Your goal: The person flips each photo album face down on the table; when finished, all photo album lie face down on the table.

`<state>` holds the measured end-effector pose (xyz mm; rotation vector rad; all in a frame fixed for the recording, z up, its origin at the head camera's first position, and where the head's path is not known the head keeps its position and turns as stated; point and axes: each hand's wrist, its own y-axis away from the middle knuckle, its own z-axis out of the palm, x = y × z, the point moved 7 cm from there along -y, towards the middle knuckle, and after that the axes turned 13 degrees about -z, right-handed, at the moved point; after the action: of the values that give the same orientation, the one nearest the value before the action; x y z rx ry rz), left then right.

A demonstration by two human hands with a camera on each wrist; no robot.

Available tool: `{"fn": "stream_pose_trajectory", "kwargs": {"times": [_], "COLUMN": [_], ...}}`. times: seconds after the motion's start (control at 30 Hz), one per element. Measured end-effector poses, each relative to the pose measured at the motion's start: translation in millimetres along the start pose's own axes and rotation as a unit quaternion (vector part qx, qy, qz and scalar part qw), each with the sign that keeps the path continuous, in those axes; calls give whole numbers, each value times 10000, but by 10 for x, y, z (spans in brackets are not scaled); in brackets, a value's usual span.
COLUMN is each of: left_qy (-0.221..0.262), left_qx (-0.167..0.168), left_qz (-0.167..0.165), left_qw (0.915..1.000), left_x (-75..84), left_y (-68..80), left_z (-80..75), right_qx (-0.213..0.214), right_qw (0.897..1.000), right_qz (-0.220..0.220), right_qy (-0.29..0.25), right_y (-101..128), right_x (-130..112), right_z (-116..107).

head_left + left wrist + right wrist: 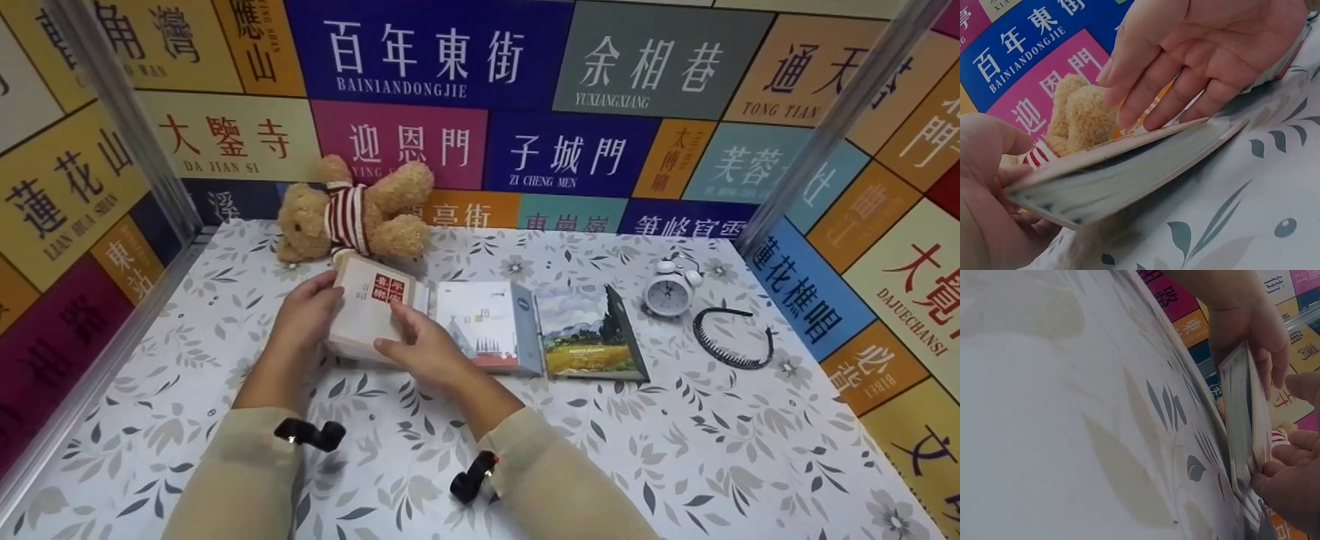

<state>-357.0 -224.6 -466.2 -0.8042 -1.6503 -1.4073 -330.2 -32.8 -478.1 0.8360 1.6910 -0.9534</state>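
Note:
Both hands are on a cream book (366,309) with red seal squares on its cover, just in front of a teddy bear (352,210). My left hand (306,313) grips the book's left edge, thumb on top and fingers underneath (994,225). That edge is raised, while the right edge rests on the table. My right hand (424,351) lies over the cover with straight fingers (1151,84) touching it. Seen edge-on in the right wrist view, the book (1244,416) stands between the left hand (1247,326) and the right fingertips (1283,472).
Two more books lie to the right, a white one (480,322) and one with a landscape painting (589,334). Beyond them are a white alarm clock (667,292) and a black headband (731,339). Sign-covered walls enclose the leaf-patterned table (675,450).

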Motion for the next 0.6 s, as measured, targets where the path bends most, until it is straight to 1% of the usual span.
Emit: {"fn": "stream_pose_trajectory", "kwargs": {"times": [0.13,0.27,0.4,0.47,0.6], "left_qy": [398,479,641,679,502], "left_qx": [-208,-301,-475,-586,-804], "left_qz": [251,198,179,254,575], "left_qw": [9987,9982,9967,9957,9938], "left_x": [82,125,153,174,237], "left_y": [57,99,160,201,297], "left_z": [3,15,62,102,227], "right_qx": [27,72,222,283,286], "right_qw": [9994,9996,9992,9985,9962], "right_qz": [-18,-17,117,147,56], "right_qy": [-334,-255,-307,-447,-817], "right_y": [2,-5,-17,-27,-49], "right_x": [-36,-42,-44,-59,-112], "right_z": [20,-8,-92,-147,-236]}}
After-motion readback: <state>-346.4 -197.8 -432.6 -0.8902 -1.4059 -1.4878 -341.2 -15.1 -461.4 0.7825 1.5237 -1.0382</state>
